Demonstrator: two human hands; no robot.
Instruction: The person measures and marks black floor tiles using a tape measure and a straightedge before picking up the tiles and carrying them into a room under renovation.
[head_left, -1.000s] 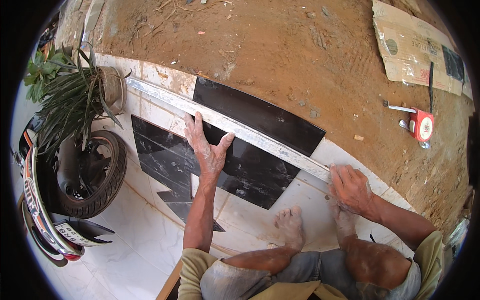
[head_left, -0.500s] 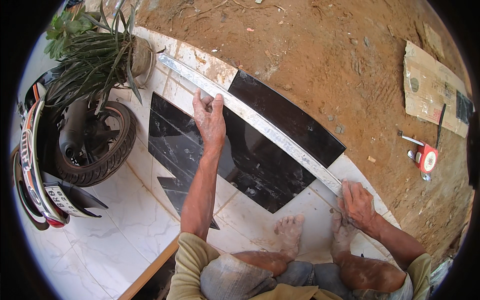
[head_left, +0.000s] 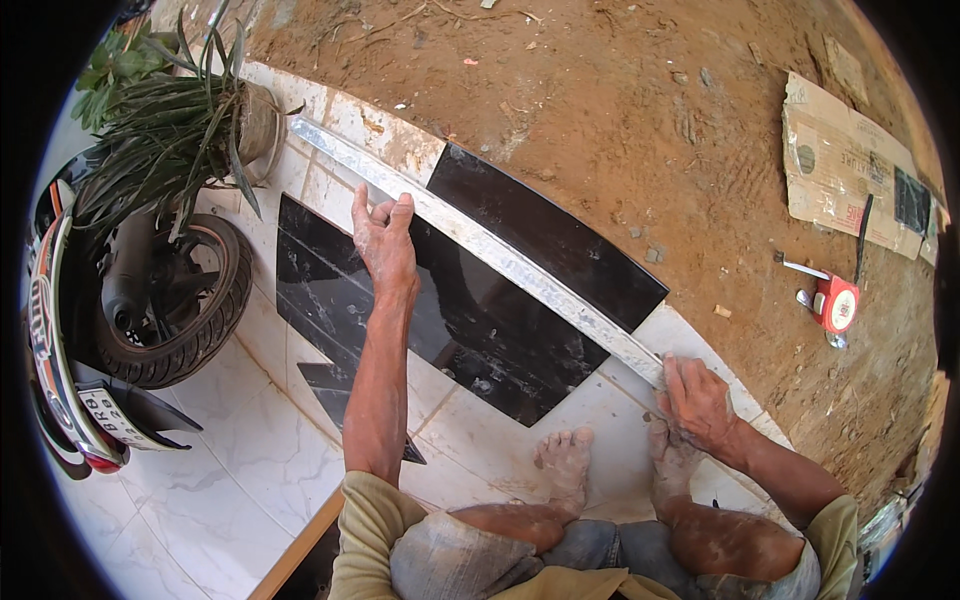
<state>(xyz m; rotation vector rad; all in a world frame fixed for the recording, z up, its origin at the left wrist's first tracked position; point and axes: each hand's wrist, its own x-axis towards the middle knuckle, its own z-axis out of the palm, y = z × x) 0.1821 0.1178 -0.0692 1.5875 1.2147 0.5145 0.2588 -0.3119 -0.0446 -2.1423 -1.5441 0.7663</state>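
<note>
A long pale metal straightedge [head_left: 500, 258] lies diagonally over black tiles [head_left: 545, 225] set among white tiles. My left hand [head_left: 385, 240] is at its lower edge, left of its middle, with thumb and forefinger apart and the other fingers bent, the tips touching the edge. My right hand [head_left: 698, 400] grips the straightedge's right end, fingers curled over it, just beside my right bare foot. My left foot [head_left: 562, 465] is on the white tiles. A triangular black piece [head_left: 325, 385] lies below the large black tiles.
A parked motorbike [head_left: 175, 300] and potted plants [head_left: 160, 140] occupy the left side. Bare reddish dirt [head_left: 600, 120] borders the tiles above. On it lie a flattened cardboard sheet [head_left: 840, 165] and a red tape measure [head_left: 835, 300]. A wooden-edged step [head_left: 305, 535] is at lower left.
My left hand's fingers have bent and drawn closer together since a second ago, staying at the straightedge. My right hand stays on the end. The whole view has shifted slightly.
</note>
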